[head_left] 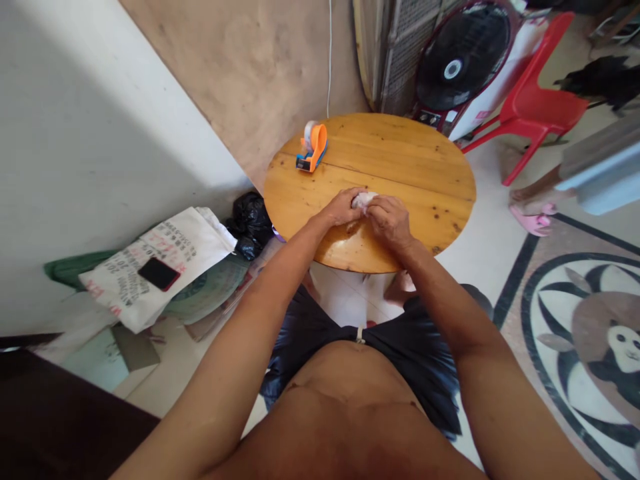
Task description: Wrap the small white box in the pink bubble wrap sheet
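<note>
Over the near part of a round wooden table (420, 157), both my hands meet at a small whitish bundle (364, 200), which looks like crumpled plastic or paper; its exact kind is not clear. My left hand (344, 207) curls its fingers around the left side of it. On the other side, my right hand (390, 219) pinches the bundle, its fingertips partly covering it. Farther back on the tabletop stands an orange and blue tape dispenser (315, 148) with a roll of clear tape in it, apart from both hands.
To my left, a phone (159, 273) lies on white printed sacks (133, 293), beside black plastic bags (251, 217). A wall borders the table's far left. Beyond it on the right are a fan (463, 57), a red chair (547, 100) and another person's foot in a pink slipper (531, 220).
</note>
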`<action>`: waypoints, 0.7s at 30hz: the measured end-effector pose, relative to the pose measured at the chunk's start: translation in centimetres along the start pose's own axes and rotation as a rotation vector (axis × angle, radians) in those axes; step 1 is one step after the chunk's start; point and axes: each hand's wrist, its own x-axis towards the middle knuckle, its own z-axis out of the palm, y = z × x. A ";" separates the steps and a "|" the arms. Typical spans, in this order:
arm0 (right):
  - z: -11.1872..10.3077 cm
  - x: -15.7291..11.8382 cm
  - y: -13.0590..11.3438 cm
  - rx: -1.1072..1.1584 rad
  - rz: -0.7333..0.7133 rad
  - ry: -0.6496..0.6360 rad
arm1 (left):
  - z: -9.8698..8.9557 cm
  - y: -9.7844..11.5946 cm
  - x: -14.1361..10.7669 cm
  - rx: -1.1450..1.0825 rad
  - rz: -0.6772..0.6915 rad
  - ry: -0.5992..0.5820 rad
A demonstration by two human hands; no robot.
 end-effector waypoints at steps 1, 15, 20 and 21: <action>0.1 0.2 0.2 -0.007 0.000 -0.006 | -0.1 0.0 0.2 -0.003 -0.001 -0.017; 1.3 1.2 1.7 -0.119 -0.052 -0.116 | 0.8 -2.6 1.5 0.108 -0.074 0.029; 1.0 0.5 1.6 -0.117 -0.054 -0.165 | 0.6 -2.8 1.5 0.094 -0.088 0.027; 0.9 0.2 1.6 -0.122 -0.064 -0.171 | 0.6 -2.9 1.5 0.090 -0.088 0.027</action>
